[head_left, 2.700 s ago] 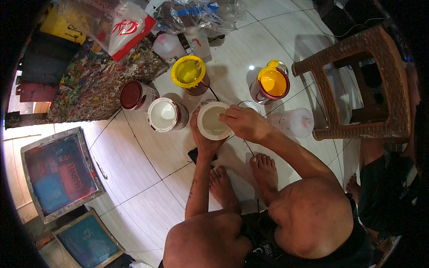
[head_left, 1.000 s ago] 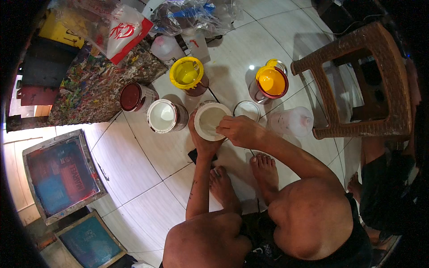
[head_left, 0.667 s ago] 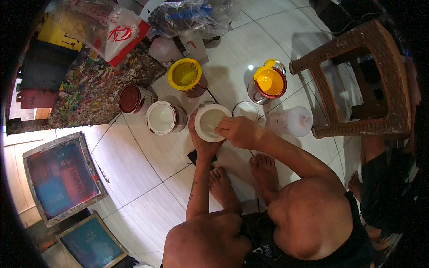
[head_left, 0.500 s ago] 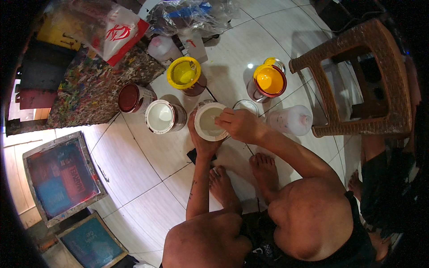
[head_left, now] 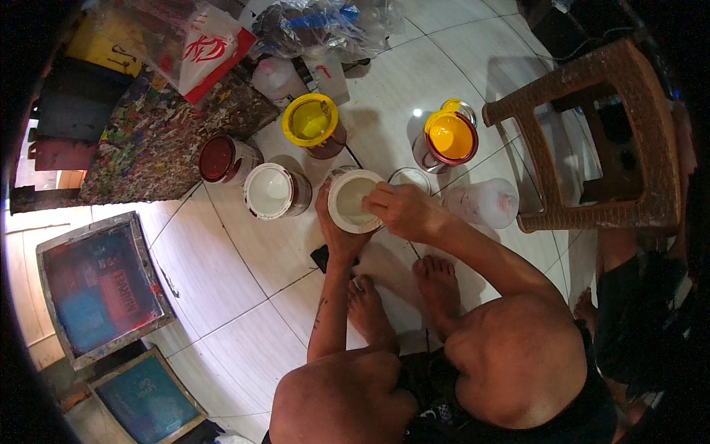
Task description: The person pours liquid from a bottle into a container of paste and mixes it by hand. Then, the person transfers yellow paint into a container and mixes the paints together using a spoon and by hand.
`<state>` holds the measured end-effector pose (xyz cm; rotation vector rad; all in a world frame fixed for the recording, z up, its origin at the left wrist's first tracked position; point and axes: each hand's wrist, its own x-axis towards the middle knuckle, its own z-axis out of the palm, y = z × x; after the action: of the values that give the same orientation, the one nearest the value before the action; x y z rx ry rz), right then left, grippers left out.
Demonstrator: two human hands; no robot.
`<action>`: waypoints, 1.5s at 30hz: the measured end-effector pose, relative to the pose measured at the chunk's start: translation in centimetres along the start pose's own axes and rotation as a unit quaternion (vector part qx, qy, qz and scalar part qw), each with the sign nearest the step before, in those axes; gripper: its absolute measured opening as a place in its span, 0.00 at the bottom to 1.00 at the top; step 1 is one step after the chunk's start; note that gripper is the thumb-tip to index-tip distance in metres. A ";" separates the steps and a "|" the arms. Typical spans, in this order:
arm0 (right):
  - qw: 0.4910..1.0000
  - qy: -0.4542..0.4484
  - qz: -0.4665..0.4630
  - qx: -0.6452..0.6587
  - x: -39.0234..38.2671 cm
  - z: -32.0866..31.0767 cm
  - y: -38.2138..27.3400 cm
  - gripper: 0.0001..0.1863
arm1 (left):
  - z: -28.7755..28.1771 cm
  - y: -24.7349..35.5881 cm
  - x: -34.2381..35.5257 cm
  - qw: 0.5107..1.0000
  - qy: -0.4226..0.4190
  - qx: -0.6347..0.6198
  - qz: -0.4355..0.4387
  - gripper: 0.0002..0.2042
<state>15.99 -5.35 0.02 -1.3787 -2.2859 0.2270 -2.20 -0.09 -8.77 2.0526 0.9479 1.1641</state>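
Note:
My left hand (head_left: 334, 231) is wrapped round an open white-rimmed tub (head_left: 356, 203) with pale, milky contents. My right hand (head_left: 403, 211) is closed at the tub's mouth, fingertips pinched over the inside; what they grip is hidden. Left of the tub stands an open can of white paint (head_left: 268, 191), beside a can with a dark red lid (head_left: 217, 158). Farther back are a yellow-rimmed can (head_left: 310, 119) and a can of orange-yellow paint (head_left: 449, 137). A round lid (head_left: 409, 175) lies behind my right hand, near a translucent plastic bottle (head_left: 481, 202).
A brown stool (head_left: 651, 148) is at the right, near another person's leg (head_left: 614, 288). Two screen frames (head_left: 103, 288) lie at the left on the white tiled floor (head_left: 229, 325). A paint-crusted board (head_left: 148, 140), plastic bags (head_left: 214, 52) and a small dark object (head_left: 322, 259) are also in view.
My right fingertips have moved slightly about the tub's mouth, staying closed, while my left hand keeps its grip. The cans and bottle stand where they were.

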 end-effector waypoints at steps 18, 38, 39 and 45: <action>0.997 -0.046 0.070 -0.001 -0.7 -1.3 0.1 0.16 | 0.7 0.5 -0.2 1.000 0.008 0.011 0.021 0.56; 0.969 0.047 0.219 0.108 -2.0 -2.0 -2.0 0.05 | 2.9 1.6 -0.8 0.997 0.048 0.010 0.057 0.50; 0.953 0.061 0.256 0.148 -2.0 -1.5 -2.1 0.05 | 2.9 1.5 -0.9 0.999 0.038 0.008 0.034 0.50; 0.955 0.055 0.253 0.143 -1.3 -1.3 -2.1 0.06 | 2.4 0.8 -1.0 0.994 0.068 0.035 0.076 0.54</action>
<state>15.48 -7.64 1.57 -1.7402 -1.6914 0.5998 -0.18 -1.68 -9.74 2.1543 0.9198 1.3844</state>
